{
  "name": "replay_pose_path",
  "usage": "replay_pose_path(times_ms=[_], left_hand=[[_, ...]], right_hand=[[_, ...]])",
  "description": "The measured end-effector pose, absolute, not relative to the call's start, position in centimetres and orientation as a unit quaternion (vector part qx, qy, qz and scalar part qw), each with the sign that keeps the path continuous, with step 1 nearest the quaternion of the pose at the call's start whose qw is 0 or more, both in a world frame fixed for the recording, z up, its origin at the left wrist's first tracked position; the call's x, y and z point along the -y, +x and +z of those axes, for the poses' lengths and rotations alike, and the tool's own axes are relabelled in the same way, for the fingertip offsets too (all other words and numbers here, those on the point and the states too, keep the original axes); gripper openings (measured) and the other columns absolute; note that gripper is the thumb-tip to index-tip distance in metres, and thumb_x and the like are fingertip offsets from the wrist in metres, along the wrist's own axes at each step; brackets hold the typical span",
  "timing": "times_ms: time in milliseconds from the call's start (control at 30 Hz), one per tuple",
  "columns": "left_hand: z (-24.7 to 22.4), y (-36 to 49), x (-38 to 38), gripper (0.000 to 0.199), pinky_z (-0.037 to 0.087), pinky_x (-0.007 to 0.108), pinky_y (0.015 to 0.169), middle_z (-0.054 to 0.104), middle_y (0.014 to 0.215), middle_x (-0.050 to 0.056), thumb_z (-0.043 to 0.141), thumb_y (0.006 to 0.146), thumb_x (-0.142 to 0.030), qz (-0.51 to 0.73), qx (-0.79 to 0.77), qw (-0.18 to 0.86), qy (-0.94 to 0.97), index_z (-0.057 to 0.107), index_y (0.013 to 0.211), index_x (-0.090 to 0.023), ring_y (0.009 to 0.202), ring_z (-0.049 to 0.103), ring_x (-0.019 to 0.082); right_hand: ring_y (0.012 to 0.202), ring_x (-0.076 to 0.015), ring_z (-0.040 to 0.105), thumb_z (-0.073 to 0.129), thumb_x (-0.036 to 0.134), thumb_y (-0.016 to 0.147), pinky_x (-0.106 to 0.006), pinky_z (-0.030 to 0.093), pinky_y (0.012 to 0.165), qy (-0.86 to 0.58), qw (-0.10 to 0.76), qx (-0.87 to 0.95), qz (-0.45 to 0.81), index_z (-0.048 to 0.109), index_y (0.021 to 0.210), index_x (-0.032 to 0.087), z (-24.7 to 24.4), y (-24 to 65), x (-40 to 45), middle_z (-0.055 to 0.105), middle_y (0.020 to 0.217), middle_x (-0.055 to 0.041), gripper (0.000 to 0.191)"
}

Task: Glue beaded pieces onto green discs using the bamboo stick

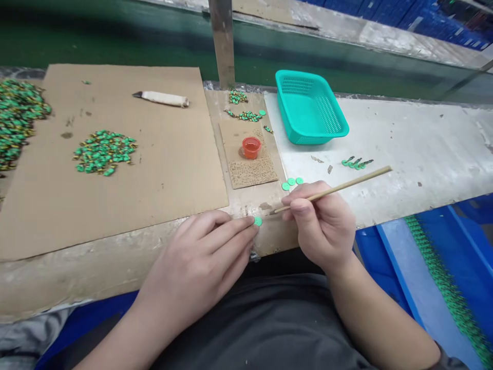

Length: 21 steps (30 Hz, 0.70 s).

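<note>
My left hand (208, 252) rests at the table's front edge, its fingertips pressed on a small round green disc (258, 221) that looks like a button. In my right hand (325, 223) is a thin wooden stick (354, 181), pinched like a pen. The stick's dark tip points down left at the table, a little to the right of the disc and apart from it. Three more green discs (291, 181) lie just beyond my right fingers. Behind them, a small red cup (251, 148) with liquid in it stands on a speckled cardboard piece (252, 177).
A turquoise basket (311, 134) stands at the back. To its front right lie several discs with dark stems (356, 164). On the left cardboard sheet (173, 169) are a pile of small green parts (103, 151) and a wrapped pointed tool (164, 98). A larger heap (17, 121) lies far left.
</note>
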<state>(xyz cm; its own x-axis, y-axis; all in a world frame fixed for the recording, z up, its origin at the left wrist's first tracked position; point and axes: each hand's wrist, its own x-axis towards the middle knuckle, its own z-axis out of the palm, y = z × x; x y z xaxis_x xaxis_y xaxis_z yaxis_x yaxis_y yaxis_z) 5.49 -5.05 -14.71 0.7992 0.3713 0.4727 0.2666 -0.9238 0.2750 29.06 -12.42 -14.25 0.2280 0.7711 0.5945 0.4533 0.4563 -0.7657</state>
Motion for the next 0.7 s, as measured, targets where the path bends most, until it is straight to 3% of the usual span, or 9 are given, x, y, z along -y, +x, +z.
replay_pose_path(times_ms=[133,267,467,700], left_hand=[[-14.90,5.52,5.03,0.026,0.059,0.046,0.094,0.088,0.133,0.005,0.072,0.112,-0.017,0.263,-0.166,0.103,0.945,0.080,0.136,-0.018,0.109,0.072,0.027],[-14.93,5.45,5.04,0.027,0.060,0.048,0.093,0.089,0.131,0.003,0.069,0.113,-0.019,0.260,-0.170,0.107,0.944,0.080,0.138,-0.023,0.109,0.074,0.028],[-14.99,5.44,5.14,0.029,0.062,0.050,0.092,0.089,0.128,0.002,0.068,0.113,-0.019,0.263,-0.176,0.118,0.941,0.082,0.136,-0.029,0.109,0.078,0.029],[-14.83,5.43,5.16,0.027,0.062,0.052,0.091,0.089,0.128,0.002,0.067,0.113,-0.018,0.257,-0.182,0.121,0.941,0.081,0.133,-0.029,0.109,0.078,0.030]], right_hand=[[0.074,-0.0146,0.072,0.067,0.029,0.121,-0.032,0.061,0.070,-0.472,0.571,0.665,0.094,0.067,0.102,0.026,-15.02,28.73,11.74,0.074,0.087,0.0025,0.019],[0.072,-0.0147,0.067,0.062,0.033,0.124,-0.032,0.058,0.069,-0.478,0.537,0.690,0.083,0.061,0.100,0.028,-15.06,28.36,11.39,0.068,0.084,0.0025,0.025],[0.072,-0.0171,0.068,0.060,0.035,0.124,-0.035,0.058,0.068,-0.504,0.497,0.701,0.088,0.059,0.097,0.029,-15.09,28.35,11.61,0.063,0.080,0.0026,0.028],[0.072,-0.0165,0.068,0.063,0.033,0.123,-0.035,0.058,0.070,-0.489,0.503,0.706,0.096,0.056,0.093,0.028,-15.25,28.28,11.36,0.060,0.078,0.0034,0.032]])
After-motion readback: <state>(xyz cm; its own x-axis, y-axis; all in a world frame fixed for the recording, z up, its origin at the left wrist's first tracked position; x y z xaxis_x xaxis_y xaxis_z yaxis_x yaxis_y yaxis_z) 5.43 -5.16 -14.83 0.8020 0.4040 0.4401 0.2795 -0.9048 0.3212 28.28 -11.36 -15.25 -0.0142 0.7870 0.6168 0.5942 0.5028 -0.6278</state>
